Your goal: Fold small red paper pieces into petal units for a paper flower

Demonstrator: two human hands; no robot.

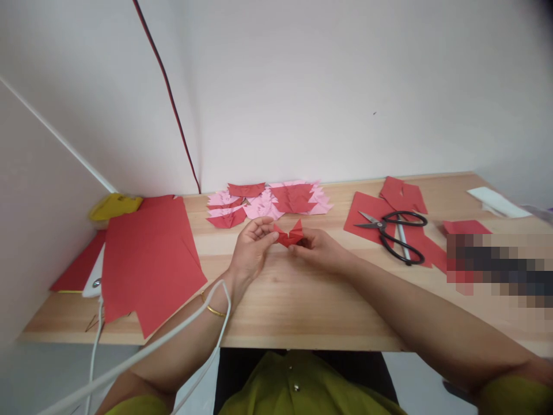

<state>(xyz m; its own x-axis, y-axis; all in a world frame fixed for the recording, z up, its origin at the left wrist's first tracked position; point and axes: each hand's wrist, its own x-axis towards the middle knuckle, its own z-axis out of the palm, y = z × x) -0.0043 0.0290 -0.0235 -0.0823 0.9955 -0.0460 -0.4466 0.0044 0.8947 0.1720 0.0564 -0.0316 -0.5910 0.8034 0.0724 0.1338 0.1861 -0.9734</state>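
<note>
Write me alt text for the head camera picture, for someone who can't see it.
The left hand and right hand pinch a small folded red paper piece between them over a wooden table. Behind lies a pile of folded pink and red pieces, with red paper sheets at left and black scissors at right.

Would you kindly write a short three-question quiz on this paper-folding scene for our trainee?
1. True or false: the scissors lie to the right of the right hand.
2. What colours are the folded pieces by the wall? A red and pink; B blue and white; C green.
3. Fill in: the left hand and right hand pinch a folded paper coloured ___.
Key: 1 true; 2 A; 3 red.
</note>
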